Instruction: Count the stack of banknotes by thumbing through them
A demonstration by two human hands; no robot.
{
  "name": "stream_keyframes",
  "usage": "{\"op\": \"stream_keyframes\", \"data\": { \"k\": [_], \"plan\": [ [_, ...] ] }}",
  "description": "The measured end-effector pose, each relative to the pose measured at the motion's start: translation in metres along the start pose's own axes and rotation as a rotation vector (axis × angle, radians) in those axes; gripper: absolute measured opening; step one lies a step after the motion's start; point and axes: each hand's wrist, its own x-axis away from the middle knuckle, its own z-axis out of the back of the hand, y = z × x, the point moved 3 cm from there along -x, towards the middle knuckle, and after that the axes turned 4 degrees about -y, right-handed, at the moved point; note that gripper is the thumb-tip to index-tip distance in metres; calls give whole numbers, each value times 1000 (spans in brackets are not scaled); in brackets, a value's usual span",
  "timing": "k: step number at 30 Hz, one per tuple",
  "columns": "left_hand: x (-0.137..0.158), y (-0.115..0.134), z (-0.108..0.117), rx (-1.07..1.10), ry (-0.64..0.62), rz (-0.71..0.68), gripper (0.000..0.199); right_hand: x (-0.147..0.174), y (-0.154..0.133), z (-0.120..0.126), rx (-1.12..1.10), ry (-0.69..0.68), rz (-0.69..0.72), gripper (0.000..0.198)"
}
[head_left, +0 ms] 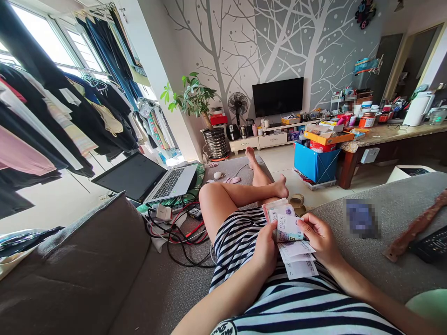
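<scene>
Over my lap, my left hand (266,249) is closed around a fanned stack of banknotes (285,215), its thumb pressed on the near side. Some notes in the stack look reddish, others pale purple and green. My right hand (319,235) pinches the right edge of a front note between thumb and fingers. Below the hands, several pale notes (301,269) hang down or lie overlapping against the striped clothing (240,242). Whether these lower notes are held or rest on the lap, I cannot tell.
An open laptop (171,184) sits to the left beside tangled cables (174,232) and a white adapter (162,212). On the sofa at right lie a blurred blue item (361,217), a brown strip (415,228) and a black remote-like object (433,246). A cluttered table (384,135) stands beyond.
</scene>
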Motion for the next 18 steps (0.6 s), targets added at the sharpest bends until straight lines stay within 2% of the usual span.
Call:
{"op": "stream_keyframes", "data": {
  "k": [18],
  "plan": [
    [2, 2, -4, -8, -11, -8, 45, 1, -12, -1, -18, 9, -14, 57]
  ]
}}
